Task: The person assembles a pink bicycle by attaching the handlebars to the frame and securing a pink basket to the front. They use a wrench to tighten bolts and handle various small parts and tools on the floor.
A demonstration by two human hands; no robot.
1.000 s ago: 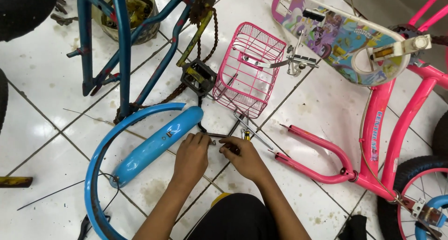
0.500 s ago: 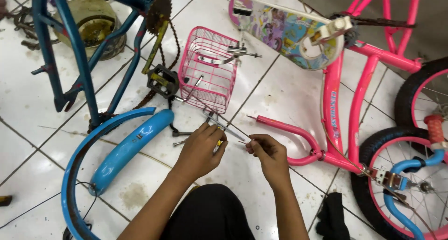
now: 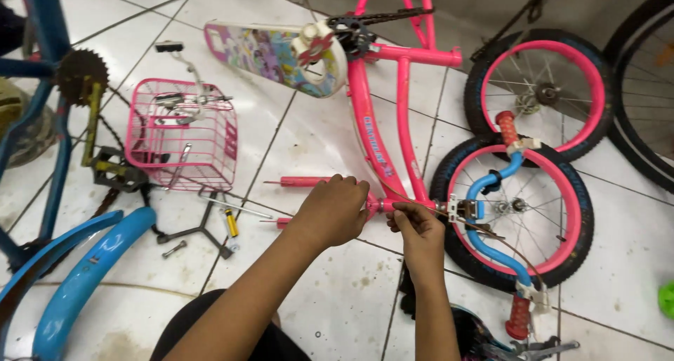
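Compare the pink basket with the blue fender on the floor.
The basket is pink wire mesh, while the fender is a solid, glossy blue strip. The basket is boxy and open-topped with small metal parts inside; the fender is long, curved and holds nothing. The basket lies farther from the person; the fender runs off the near left edge. Both rest loose on the white tiled floor.

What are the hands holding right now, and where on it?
The left hand grips the pink fork where its legs meet the pink frame. The right hand pinches a thin cable beside it.
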